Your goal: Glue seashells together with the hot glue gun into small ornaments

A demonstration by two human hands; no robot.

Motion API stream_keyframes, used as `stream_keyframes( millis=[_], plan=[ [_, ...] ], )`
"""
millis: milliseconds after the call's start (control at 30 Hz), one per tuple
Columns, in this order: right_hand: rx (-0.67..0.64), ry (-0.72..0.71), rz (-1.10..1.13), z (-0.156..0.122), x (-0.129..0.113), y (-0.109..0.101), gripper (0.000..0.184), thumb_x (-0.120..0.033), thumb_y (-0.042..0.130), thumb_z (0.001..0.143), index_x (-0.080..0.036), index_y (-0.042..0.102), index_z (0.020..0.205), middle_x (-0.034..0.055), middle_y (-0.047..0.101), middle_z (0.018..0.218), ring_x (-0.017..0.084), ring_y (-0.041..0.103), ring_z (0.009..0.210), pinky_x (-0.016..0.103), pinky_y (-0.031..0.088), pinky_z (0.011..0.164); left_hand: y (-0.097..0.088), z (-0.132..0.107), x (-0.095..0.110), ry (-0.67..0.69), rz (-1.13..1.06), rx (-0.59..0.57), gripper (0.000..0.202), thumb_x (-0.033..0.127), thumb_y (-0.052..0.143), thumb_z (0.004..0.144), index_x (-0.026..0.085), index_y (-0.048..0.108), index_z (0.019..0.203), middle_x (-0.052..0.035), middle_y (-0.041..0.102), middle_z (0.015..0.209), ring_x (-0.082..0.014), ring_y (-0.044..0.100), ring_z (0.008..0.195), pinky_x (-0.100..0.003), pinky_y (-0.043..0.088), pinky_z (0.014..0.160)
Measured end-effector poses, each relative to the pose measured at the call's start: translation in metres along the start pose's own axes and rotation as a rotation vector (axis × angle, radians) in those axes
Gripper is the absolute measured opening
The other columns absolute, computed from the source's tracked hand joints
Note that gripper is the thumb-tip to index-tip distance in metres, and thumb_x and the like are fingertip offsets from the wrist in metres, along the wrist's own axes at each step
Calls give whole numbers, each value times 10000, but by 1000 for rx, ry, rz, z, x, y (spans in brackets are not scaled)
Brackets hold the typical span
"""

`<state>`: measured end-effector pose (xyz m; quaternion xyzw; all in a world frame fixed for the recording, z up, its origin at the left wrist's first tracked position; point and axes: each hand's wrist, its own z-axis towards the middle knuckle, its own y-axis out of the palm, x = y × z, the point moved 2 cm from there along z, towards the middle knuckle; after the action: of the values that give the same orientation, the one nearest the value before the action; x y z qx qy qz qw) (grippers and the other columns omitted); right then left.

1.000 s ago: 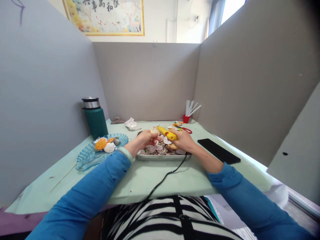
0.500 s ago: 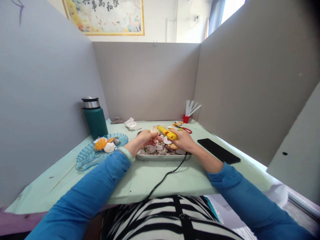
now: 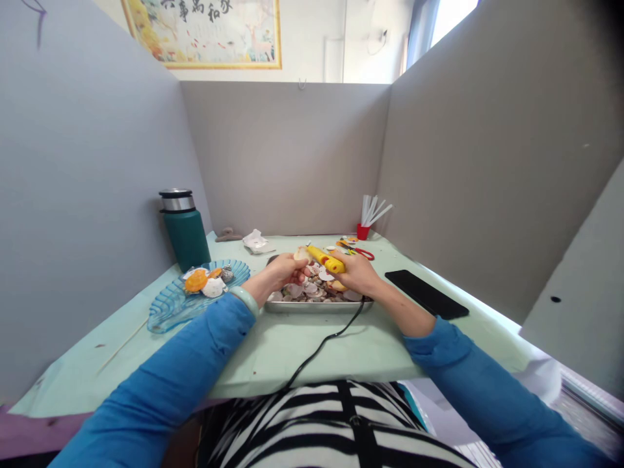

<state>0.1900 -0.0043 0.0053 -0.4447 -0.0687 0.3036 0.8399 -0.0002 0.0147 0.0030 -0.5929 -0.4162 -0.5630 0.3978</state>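
Yellow glue gun (image 3: pixel 325 259) held beside shell (image 3: pixel 301 254), twelve o'clock, over tray (image 3: pixel 316 308).
Shell pinched in left grip (image 3: pixel 287 268), glue gun wrapped in right grip (image 3: pixel 359 273); gluing apparently in hand, steady aim called for.

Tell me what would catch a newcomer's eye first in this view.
Probably the bright yellow handheld tool in the right hand, its tip close to a pale rounded shell that the left hand holds above a shallow silver metal tray of mixed shells. Next, the tall silver-topped dark-green bottle standing at the left, just behind a translucent blue dish bearing orange and white pieces.
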Motion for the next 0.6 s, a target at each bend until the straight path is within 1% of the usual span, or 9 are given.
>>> stream_keyframes(
  millis=[167,300,433,600],
  plan=[
    [-3,17,-3,0,-3,-2,251,-356,520,736,-221,608,928,27,649,774,154,564,680,210,325,572,1,0,-1,23,-30,-48,59,140,525,783,85,533,764,-51,598,616,-72,487,397,-216,428,436],
    [-4,17,-6,-1,-4,-4,250,-359,517,738,-221,607,927,25,644,754,153,560,671,210,323,568,1,1,-1,25,-29,-82,79,154,558,768,76,553,775,-74,615,667,-72,500,416,-214,430,448],
    [-10,11,2,-1,-3,-3,238,-358,516,742,-216,608,909,26,640,750,146,556,663,206,322,568,-1,1,-2,14,-32,-93,101,177,554,777,76,555,782,-67,611,646,-73,494,410,-214,426,447],
    [-7,6,11,-1,-2,-2,239,-354,514,745,-216,606,916,27,646,767,147,561,678,206,327,579,-1,2,-2,13,-49,-104,83,148,501,798,77,542,783,-69,608,631,-78,486,400,-216,416,430]
  ],
)
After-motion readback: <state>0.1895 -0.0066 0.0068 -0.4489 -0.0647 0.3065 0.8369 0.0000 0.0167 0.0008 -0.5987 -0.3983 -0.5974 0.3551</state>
